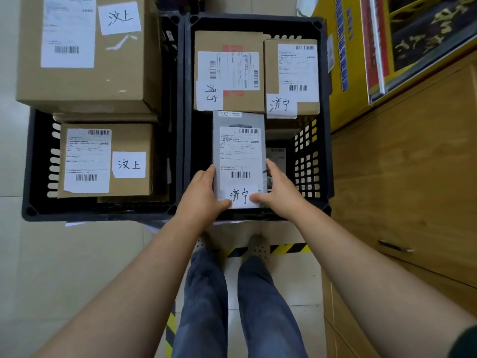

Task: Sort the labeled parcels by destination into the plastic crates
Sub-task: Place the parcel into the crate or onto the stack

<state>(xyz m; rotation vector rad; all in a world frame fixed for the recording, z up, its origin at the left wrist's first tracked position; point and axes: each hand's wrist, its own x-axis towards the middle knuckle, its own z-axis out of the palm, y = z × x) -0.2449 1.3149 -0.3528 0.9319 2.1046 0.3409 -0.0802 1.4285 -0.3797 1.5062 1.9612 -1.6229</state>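
On the floor [77, 267], at the near edge of the right crate [258, 21], left grip [201, 195] and right grip [278, 192] clasp the grey parcel [240, 151] by its sides.

汶上 slips [129, 164] mark left-crate boxes [129, 187], 济宁 slips [280, 105] right-crate boxes [232, 40] and the grey parcel [240, 121].

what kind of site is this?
Probably a courier parcel-sorting point: black plastic crates, cardboard parcels with barcode labels and handwritten destination slips, striped hazard tape. The left hand and right hand hold a grey parcel.
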